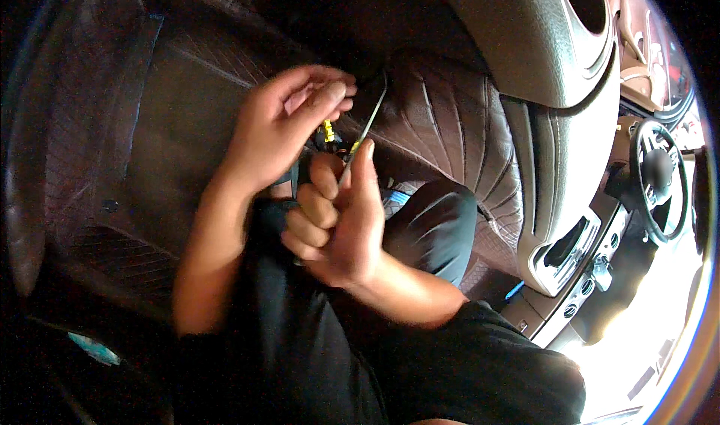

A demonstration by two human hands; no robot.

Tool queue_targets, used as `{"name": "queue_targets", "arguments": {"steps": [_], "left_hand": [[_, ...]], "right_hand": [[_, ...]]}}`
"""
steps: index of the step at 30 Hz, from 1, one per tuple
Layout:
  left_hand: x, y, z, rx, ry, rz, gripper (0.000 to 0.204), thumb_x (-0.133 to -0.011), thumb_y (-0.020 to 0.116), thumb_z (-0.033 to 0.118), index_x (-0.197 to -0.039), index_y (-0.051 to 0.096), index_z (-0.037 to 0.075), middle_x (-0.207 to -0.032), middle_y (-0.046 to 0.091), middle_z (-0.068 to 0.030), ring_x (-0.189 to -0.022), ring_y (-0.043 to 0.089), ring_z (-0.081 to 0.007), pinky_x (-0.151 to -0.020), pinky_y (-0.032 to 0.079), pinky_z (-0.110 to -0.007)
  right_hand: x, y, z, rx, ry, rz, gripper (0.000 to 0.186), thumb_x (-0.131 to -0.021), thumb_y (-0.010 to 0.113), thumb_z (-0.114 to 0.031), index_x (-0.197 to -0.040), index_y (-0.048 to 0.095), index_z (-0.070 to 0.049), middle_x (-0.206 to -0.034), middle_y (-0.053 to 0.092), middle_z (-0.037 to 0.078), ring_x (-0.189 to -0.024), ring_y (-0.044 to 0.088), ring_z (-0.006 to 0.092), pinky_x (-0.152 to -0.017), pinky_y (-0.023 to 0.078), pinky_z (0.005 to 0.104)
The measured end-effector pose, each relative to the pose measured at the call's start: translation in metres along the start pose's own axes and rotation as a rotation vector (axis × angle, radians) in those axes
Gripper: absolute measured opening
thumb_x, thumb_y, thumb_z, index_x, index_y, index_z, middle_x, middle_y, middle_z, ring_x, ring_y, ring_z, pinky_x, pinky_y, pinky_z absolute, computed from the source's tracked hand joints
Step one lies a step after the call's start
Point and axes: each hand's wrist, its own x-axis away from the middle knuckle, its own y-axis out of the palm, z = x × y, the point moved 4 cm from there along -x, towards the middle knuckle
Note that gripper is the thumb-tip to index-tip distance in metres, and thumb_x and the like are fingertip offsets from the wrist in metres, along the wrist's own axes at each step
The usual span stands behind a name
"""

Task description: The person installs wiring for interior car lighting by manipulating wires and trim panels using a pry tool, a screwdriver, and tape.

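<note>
Head view: you're in a car cabin (551, 177) lined with dark quilting (450, 129), your right hand (343, 219) pinching a thin rod (370, 121), long axis steeply diagonal, tip up-right, beside your half-curled left hand (276, 129), whose hold I can't tell.

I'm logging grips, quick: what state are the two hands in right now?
Left hand: fingers curled; whether it holds anything cannot be told.
Right hand: closed, holding a thin pale rod.
</note>
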Motion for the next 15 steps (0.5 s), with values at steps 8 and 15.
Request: {"name": "queue_targets", "arguments": {"steps": [8, 15], "left_hand": [[0.053, 0.025, -0.011, -0.097, -0.230, -0.169, 0.044, -0.106, 0.046, 0.026, -0.139, 0.045, -0.004, -0.128, 0.061, -0.0198, -0.107, 0.066, -0.0256, -0.093, 0.052, -0.036], [0.075, 0.018, 0.061, -0.594, -0.238, -0.186, 0.054, -0.106, 0.045, 0.033, -0.144, 0.036, -0.005, -0.139, 0.050, -0.0248, -0.124, 0.053, -0.0346, -0.104, 0.044, -0.045]], "right_hand": [[0.096, -0.088, -0.088, 0.927, -0.334, -0.019, 0.048, -0.106, 0.038, -0.047, -0.118, 0.052, -0.003, -0.105, 0.058, 0.007, -0.097, 0.055, 0.0163, -0.087, 0.046, 0.0322], [0.284, -0.212, -0.122, 0.846, -0.914, 0.889, 0.029, -0.102, 0.052, -0.029, -0.101, 0.060, -0.002, -0.087, 0.062, 0.008, -0.079, 0.059, 0.0161, -0.075, 0.050, 0.0309]]}}
